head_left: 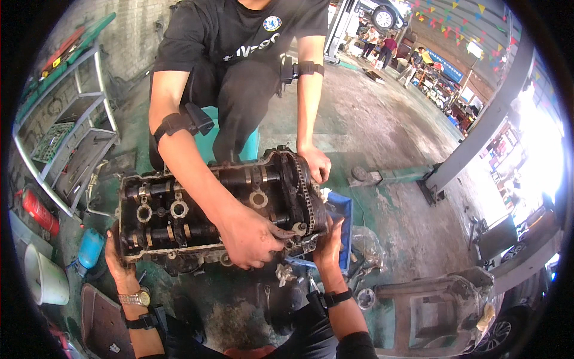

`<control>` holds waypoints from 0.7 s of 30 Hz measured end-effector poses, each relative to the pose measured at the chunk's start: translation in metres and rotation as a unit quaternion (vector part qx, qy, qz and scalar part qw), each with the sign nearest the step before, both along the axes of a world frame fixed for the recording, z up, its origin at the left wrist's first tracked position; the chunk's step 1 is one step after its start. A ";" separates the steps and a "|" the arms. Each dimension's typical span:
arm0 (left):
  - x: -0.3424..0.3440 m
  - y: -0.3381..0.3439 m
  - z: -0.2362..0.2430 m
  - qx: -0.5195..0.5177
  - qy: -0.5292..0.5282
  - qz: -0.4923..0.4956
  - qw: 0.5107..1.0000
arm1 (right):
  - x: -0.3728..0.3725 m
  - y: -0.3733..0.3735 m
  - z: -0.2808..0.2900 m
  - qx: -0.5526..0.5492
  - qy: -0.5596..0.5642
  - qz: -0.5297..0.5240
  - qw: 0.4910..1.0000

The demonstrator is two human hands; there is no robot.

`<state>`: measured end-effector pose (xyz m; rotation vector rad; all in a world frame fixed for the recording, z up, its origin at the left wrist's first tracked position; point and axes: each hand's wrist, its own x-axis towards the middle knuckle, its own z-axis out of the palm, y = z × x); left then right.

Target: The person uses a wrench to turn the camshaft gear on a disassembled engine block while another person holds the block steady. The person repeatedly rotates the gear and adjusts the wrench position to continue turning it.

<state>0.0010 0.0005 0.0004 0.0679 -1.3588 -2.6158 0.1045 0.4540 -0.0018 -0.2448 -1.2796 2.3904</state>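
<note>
1. The dark, oily engine (194, 220) lies across the middle of the frame, its chain (310, 206) at its right end.
2. The left hand (121, 266), below a metal watch (135, 298), rests against the engine's lower left end, fingers stretched upward rather than clenched.
3. The right hand (328, 246) is spread against the engine's lower right corner, fingers pointing up.
4. A co-worker crouches at the top; one of their hands (250, 236) reaches across to the engine's lower right part, the other (315, 164) rests loosely curled at its upper right end.
5. A blue tray (346, 209) sits just right of the engine; a blue container (91, 248) stands at left.
</note>
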 end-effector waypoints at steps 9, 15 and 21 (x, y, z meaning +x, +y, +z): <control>-0.002 0.000 -0.001 0.017 0.009 -0.015 1.000 | 0.002 0.000 0.000 -0.007 -0.004 -0.003 1.000; -0.002 0.000 -0.001 0.011 0.010 -0.011 1.000 | 0.002 -0.003 0.002 -0.021 -0.012 -0.018 1.000; -0.002 -0.002 -0.002 0.020 0.006 -0.014 1.000 | 0.000 -0.001 0.001 -0.018 -0.014 -0.015 1.000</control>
